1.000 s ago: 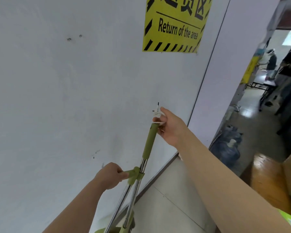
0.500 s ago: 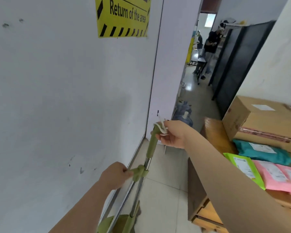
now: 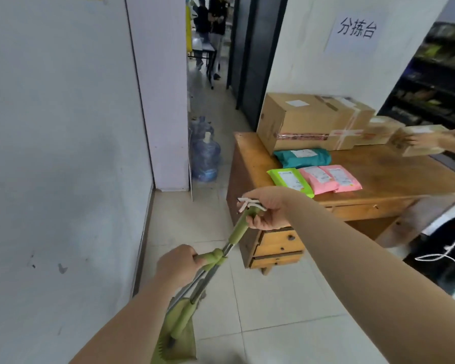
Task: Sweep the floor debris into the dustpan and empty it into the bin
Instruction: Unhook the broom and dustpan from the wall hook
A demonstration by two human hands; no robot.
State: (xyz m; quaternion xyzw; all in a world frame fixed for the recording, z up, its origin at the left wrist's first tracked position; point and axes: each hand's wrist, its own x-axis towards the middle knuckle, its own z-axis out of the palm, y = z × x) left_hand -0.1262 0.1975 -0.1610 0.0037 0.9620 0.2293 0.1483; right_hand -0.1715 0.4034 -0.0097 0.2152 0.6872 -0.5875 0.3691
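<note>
Bright, even indoor light with soft, faint shadows. Wide-angle bending curves the edges. Slight motion blur; the shelves at right look smeared.

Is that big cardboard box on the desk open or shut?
Shut. The cardboard box on the wooden desk has its top flat and closed, with tape bands across it.

We see a white wall at left and pale floor tiles below. A wooden tabletop stands right; blue water jugs sit beyond it.
</note>
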